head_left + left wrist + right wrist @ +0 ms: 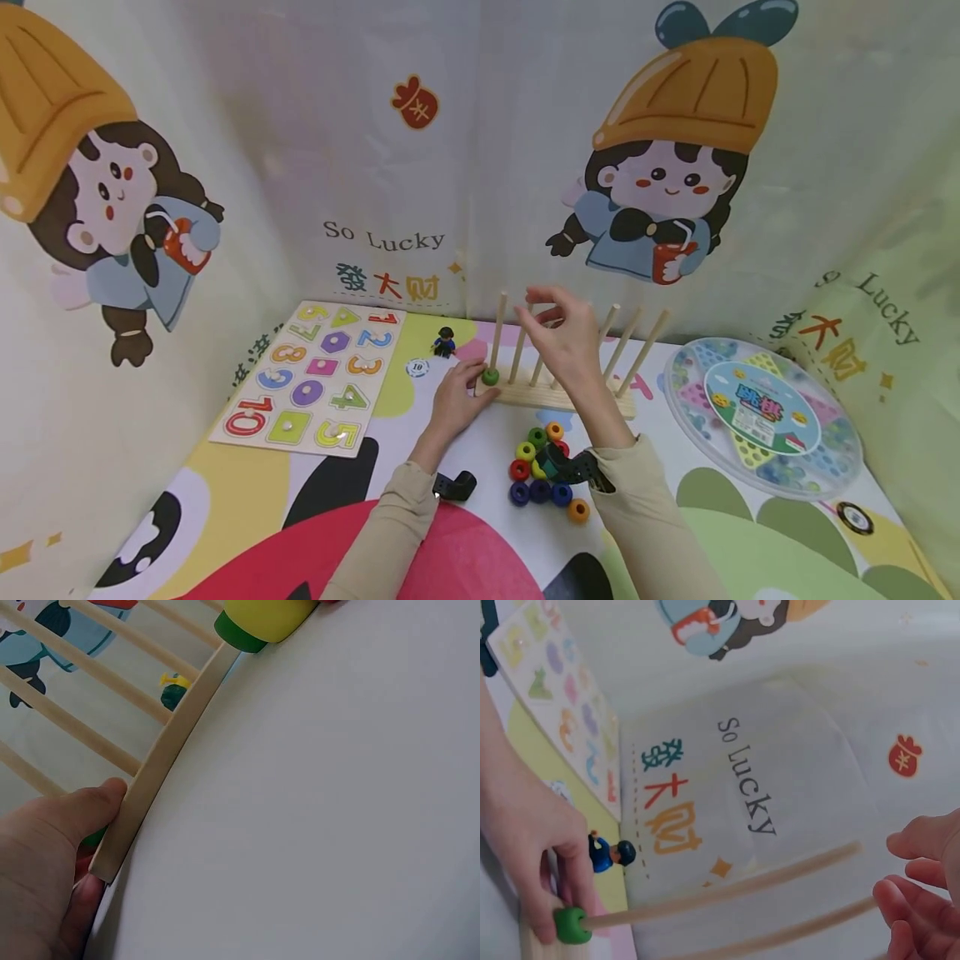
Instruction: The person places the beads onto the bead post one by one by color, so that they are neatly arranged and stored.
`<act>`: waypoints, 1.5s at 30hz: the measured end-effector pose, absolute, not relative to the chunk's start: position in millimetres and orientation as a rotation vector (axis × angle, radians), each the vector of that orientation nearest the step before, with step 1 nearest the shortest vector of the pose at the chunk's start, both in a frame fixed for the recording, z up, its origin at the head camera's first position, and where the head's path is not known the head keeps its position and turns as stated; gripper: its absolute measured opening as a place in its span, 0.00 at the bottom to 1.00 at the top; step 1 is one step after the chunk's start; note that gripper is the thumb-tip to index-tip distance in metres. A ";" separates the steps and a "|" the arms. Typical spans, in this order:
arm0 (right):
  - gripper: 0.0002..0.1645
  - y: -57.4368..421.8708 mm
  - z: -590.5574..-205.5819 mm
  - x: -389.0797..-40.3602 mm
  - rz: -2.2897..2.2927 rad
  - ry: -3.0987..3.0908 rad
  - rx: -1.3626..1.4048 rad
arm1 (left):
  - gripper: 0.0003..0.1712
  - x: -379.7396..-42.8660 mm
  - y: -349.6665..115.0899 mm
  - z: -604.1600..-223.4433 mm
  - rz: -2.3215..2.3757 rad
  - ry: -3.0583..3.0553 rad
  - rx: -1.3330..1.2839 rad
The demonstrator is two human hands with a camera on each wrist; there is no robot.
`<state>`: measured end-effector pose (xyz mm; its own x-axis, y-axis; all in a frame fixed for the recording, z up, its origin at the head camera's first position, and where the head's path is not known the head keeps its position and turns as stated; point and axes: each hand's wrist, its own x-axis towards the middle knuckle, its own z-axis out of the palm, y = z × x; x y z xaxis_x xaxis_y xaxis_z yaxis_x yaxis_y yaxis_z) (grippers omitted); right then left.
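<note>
A wooden peg stand (558, 402) with a row of upright dowels stands across the table. My left hand (457, 393) grips its left end; the thumb lies along the base (139, 802) in the left wrist view, and some fingers are hidden behind it. One green bead (491, 377) sits at the bottom of the leftmost dowel, beside those fingers. Up by the dowel tops is my right hand (558, 333), fingers bent and parted, with nothing between them; in the right wrist view the hand (930, 885) is apart from the leftmost dowel's tip (855, 847).
Several coloured beads (540, 492) lie in front of the stand, partly under the right wrist. A number puzzle board (318, 383) lies at left, a small toy figure (444, 342) behind. At right are a round game case (765, 417) and a black disc (855, 518).
</note>
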<state>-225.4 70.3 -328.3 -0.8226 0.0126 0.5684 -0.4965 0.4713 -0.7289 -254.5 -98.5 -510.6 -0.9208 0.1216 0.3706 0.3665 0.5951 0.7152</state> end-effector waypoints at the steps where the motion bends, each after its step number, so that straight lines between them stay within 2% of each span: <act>1: 0.14 73.1 -329.9 -223.5 1.333 -2.210 0.402 | 0.30 -255.0 -98.5 -510.8 -1.236 -2.542 -0.397; 9: 0.11 101.3 -353.6 -207.0 1.368 -2.230 0.310 | 0.30 -258.8 -98.7 -513.2 -1.256 -2.558 -0.375; 18: 0.12 132.7 -406.6 -196.2 1.403 -2.421 0.257 | 0.29 -258.6 -97.9 -512.9 -1.270 -2.528 -0.395; 28: 0.19 142.9 -452.1 -192.6 1.456 -2.663 0.520 | 0.30 -259.8 -97.2 -512.5 -1.288 -2.552 -0.376; 37: 0.20 144.1 -465.6 -191.0 1.319 -2.823 0.795 | 0.30 -258.1 -96.3 -513.8 -1.279 -2.540 -0.392; 45: 0.19 141.4 -469.4 -194.0 1.275 -2.846 0.809 | 0.30 -257.0 -95.8 -511.0 -1.286 -2.545 -0.386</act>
